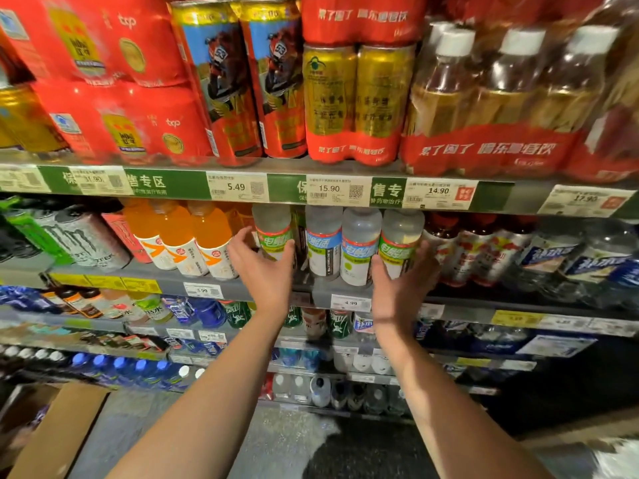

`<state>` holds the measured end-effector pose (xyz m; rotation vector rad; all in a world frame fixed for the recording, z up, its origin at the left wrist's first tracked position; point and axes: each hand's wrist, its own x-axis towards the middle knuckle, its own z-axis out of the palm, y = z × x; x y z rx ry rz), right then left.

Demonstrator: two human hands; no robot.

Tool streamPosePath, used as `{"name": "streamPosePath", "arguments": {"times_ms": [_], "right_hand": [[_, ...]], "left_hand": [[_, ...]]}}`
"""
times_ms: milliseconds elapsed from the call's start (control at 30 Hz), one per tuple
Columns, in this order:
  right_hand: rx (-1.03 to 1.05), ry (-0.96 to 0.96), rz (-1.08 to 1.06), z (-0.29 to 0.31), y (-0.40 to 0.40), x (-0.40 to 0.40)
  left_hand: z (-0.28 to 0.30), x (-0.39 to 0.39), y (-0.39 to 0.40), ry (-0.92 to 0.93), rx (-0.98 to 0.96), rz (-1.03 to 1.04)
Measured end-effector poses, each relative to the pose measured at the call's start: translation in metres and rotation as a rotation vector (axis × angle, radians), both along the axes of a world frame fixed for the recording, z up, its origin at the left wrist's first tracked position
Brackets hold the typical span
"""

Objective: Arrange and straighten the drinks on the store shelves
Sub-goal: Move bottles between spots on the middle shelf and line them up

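Note:
On the second shelf stands a row of clear electrolyte bottles. My left hand is wrapped around the leftmost one, a green-labelled bottle. My right hand cups the rightmost one, another green-labelled bottle, fingers spread along its side. Between them stand two blue-labelled bottles, upright and untouched. Both forearms reach up from the bottom of the view.
Orange drink bottles stand just left of my left hand, energy cans further left. Red-capped bottles and water packs sit to the right. Red can packs fill the top shelf. A cardboard box lies on the floor.

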<state>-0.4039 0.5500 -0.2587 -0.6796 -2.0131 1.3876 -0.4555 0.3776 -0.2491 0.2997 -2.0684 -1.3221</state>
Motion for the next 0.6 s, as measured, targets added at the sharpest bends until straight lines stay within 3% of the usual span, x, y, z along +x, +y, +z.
{"name": "streamPosePath", "arguments": {"times_ms": [100,200,367,600], "right_hand": [[0.017,0.014,-0.038,0.001,0.001,-0.005],[0.072,0.029,-0.064,-0.006,0.003,-0.006],[-0.053,-0.028,-0.078,-0.017,-0.003,-0.007],[-0.037,-0.108,-0.044,-0.018,-0.002,-0.011]], "left_hand": [[-0.008,0.018,0.026,0.061,-0.054,-0.082],[-0.012,0.022,0.05,-0.079,-0.008,-0.23],[-0.011,0.004,0.055,-0.216,0.021,-0.311],[-0.011,-0.004,0.052,-0.215,-0.012,-0.354]]}}
